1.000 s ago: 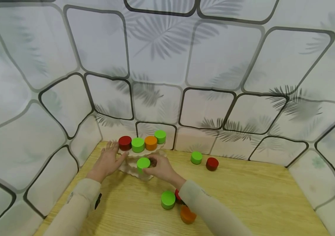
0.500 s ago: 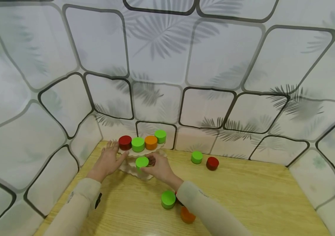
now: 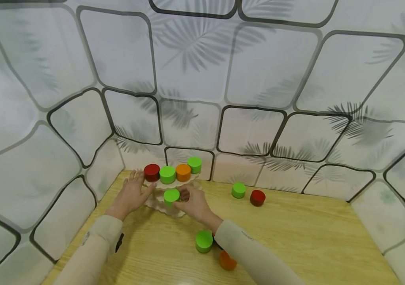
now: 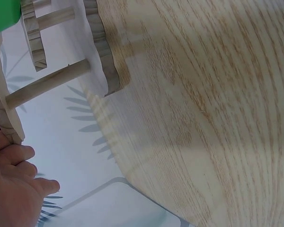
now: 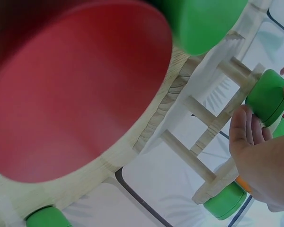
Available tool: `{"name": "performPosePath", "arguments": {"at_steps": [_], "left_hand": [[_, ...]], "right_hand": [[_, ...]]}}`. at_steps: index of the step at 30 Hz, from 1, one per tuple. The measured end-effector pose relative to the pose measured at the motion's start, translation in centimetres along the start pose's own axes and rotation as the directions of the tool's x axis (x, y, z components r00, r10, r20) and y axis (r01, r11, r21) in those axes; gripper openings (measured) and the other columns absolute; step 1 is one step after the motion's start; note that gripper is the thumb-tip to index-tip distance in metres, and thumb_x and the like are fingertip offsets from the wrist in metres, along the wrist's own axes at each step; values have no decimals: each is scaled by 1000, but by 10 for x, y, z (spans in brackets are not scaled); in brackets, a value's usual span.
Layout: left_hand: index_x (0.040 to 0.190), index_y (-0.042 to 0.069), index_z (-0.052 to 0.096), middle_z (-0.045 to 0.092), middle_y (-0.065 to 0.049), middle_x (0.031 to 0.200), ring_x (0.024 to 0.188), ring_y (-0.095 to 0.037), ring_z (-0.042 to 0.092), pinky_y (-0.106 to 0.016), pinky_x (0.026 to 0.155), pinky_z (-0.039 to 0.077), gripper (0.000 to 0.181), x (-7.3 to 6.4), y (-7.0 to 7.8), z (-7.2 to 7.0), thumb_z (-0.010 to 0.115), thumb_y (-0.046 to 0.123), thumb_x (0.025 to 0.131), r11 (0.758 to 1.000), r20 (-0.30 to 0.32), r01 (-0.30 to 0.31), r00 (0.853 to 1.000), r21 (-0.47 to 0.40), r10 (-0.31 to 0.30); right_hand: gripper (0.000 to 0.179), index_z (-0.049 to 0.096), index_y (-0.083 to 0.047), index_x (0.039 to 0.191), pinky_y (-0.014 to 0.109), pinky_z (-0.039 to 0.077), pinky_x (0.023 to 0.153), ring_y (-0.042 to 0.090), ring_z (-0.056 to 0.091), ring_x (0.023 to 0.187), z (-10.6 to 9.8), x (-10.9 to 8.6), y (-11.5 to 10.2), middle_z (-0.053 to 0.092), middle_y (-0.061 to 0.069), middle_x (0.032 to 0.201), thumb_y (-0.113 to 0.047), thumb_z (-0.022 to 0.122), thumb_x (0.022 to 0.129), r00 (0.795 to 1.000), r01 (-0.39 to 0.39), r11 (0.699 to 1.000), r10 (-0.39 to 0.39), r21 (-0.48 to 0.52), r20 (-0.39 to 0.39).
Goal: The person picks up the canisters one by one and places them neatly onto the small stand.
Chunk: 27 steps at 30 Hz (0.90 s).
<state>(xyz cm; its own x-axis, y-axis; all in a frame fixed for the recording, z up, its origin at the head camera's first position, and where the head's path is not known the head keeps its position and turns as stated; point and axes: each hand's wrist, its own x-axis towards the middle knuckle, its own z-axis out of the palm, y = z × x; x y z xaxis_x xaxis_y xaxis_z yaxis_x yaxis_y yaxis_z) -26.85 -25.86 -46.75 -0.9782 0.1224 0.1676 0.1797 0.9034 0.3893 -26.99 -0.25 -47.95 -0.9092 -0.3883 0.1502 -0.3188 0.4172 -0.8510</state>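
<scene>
A tiered wooden stand [image 3: 159,206] with wavy-edged shelves stands at the back left. My left hand [image 3: 130,194] grips the left end of its upper shelf; fingers [image 4: 20,153] show against the shelf edge in the left wrist view. My right hand [image 3: 196,204] pinches a green round block [image 3: 171,196] at a lower shelf, in front of the top row. Whether this block rests on the shelf I cannot tell. Along the top stand a red block [image 3: 151,173], a green block [image 3: 167,175], an orange block [image 3: 183,173] and another green block [image 3: 194,165].
On the wooden table [image 3: 295,237], a green block [image 3: 238,190] and a red block [image 3: 257,198] stand near the back wall. Nearer me are a green block [image 3: 204,241], an orange block [image 3: 228,260] and a red block [image 5: 85,94], partly hidden by my right sleeve. Patterned walls enclose the table.
My right hand has shifted the green block slightly left and back over the lower shelf. The left hand has stayed in place on the stand.
</scene>
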Motion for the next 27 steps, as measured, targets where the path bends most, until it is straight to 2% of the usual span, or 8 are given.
{"name": "performPosePath", "arguments": {"at_steps": [13,19,23,25,27], "left_hand": [[157,-18,28,29,-38,164,156,-59,16,-74,123,20,85,-1,1,1,41,52,112,1000,-1,8,1000,0,-8],[158,-18,27,29,-38,165,156,-59,15,-74,124,19,85,-1,1,1,41,52,112,1000,-2,4,1000,-2,-4],[158,-18,28,29,-38,165,156,-59,16,-74,124,19,85,-1,1,1,41,52,112,1000,-6,6,1000,-2,-6],[157,-18,28,29,-38,165,156,-59,16,-74,124,19,85,-1,1,1,41,52,112,1000,-9,6,1000,-2,-6],[157,-18,28,29,-38,165,156,-59,16,-74,124,19,85,-1,1,1,42,52,112,1000,-10,5,1000,-2,-5]], "right_hand": [[39,73,2,124,28,63,81,22,74,97,9,3,0,77,16,110,-13,83,90,999,19,1000,-20,-5,-37],[40,74,1,126,32,64,83,24,76,102,15,5,-2,77,16,117,-19,83,92,998,-11,999,9,-32,-67],[39,76,0,126,31,64,82,25,77,100,18,6,-3,78,16,117,-20,83,93,995,4,998,-10,-66,-96],[35,78,-1,123,28,64,79,22,77,96,20,7,-3,80,14,114,-18,83,92,993,27,996,-36,-87,-112],[24,82,-2,110,22,61,74,15,75,87,21,8,-4,81,11,102,-17,83,92,990,60,992,-74,-114,-121]]}}
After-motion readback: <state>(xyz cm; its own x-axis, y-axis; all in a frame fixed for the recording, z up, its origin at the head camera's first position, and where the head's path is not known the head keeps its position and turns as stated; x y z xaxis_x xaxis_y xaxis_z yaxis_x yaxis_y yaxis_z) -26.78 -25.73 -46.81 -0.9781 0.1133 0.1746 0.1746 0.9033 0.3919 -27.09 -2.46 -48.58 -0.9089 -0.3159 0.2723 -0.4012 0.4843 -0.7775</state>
